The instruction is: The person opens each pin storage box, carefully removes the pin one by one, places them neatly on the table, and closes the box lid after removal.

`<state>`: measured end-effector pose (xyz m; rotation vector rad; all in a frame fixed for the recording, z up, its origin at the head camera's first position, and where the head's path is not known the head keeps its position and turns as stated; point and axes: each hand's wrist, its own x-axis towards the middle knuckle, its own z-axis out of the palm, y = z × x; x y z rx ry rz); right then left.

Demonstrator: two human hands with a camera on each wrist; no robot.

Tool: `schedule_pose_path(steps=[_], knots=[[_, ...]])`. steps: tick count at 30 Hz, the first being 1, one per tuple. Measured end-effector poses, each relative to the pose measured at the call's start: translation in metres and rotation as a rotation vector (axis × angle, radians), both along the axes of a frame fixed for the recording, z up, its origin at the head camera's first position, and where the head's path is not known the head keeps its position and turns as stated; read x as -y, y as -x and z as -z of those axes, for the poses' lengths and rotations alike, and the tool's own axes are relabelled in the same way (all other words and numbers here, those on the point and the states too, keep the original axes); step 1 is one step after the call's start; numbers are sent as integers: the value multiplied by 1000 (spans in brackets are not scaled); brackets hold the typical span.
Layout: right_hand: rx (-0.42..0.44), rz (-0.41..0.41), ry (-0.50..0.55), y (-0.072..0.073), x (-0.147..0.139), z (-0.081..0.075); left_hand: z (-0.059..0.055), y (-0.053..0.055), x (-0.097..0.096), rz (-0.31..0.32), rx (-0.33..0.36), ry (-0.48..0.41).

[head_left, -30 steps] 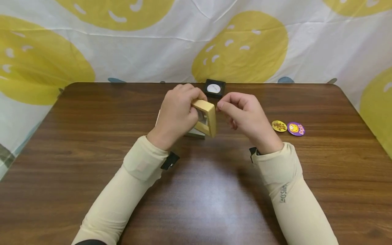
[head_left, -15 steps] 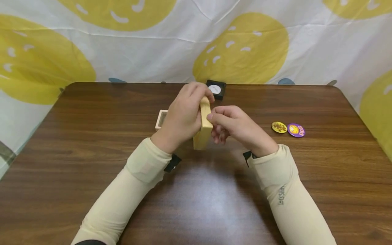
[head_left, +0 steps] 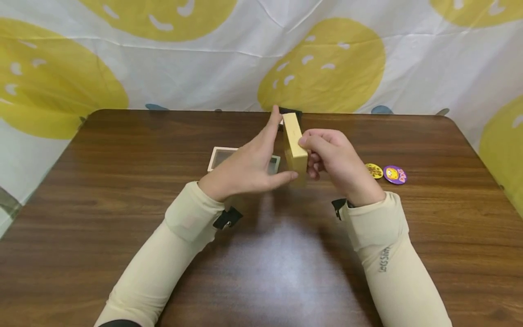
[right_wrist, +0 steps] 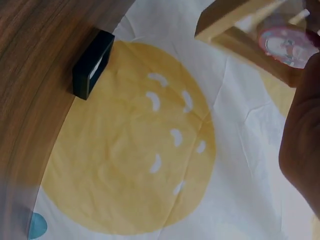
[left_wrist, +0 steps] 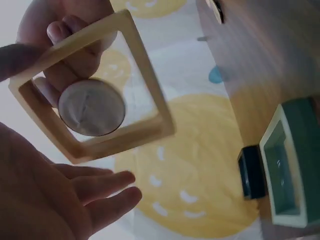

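Observation:
A yellow square display frame (head_left: 295, 138) is held upright above the table, pinched at its edge by my right hand (head_left: 333, 152). Its clear film holds a round badge, whose plain back (left_wrist: 92, 107) faces the left wrist camera; the printed pinkish front of the badge (right_wrist: 285, 47) shows in the right wrist view. My left hand (head_left: 249, 170) is spread beside the frame, its fingers straight, and the thumb tip lies close to the frame's lower corner; whether it touches, I cannot tell. Right-hand fingers (left_wrist: 75, 62) show through and behind the film.
Behind my left hand lie a pale cream frame (head_left: 212, 160) and a green frame (head_left: 275, 164), both partly hidden. A black frame (right_wrist: 92, 65) with a white disc stands at the table's back edge. To the right lie a yellow badge (head_left: 374, 171) and a purple badge (head_left: 395, 175).
My left hand has let go of the yellow frame and spread its fingers. The right hand has taken hold of the frame, which turned edge-on and then shifted slightly right.

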<state>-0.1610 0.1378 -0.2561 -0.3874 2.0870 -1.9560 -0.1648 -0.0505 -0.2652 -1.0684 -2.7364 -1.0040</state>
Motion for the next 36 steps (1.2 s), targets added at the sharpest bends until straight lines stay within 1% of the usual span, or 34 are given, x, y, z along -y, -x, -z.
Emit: schedule_pose_path(steps=[1,3,7,9,11,14,17,19,24,30,36], knots=[[5,-7,2,0,0,0,0,0,-1,-10,34,-15],[8,-20,1,-1,-1,0,0,-1,-1,-30,77,-52],[-3,-52,-36,-1,0,0,0,-1,-2,-61,82,-91],[-12,-53,-69,0,-1,0,0,0,-2,-42,92,-97],[-12,-53,-120,0,-1,0,1,0,-2,-25,95,-70],[-5,-38,-252,1,-1,-1,2,0,-3,3,73,-8],[8,-33,-401,1,0,0,4,0,-5,-6,16,77],[14,-34,-461,2,0,0,5,-1,-6,-8,-12,115],[29,-35,-496,3,1,3,8,-2,-10,-36,-58,182],[81,-30,-507,3,2,2,12,-2,-14,-55,-90,208],[75,-38,-535,4,2,3,14,-2,-15,-63,-110,240]])
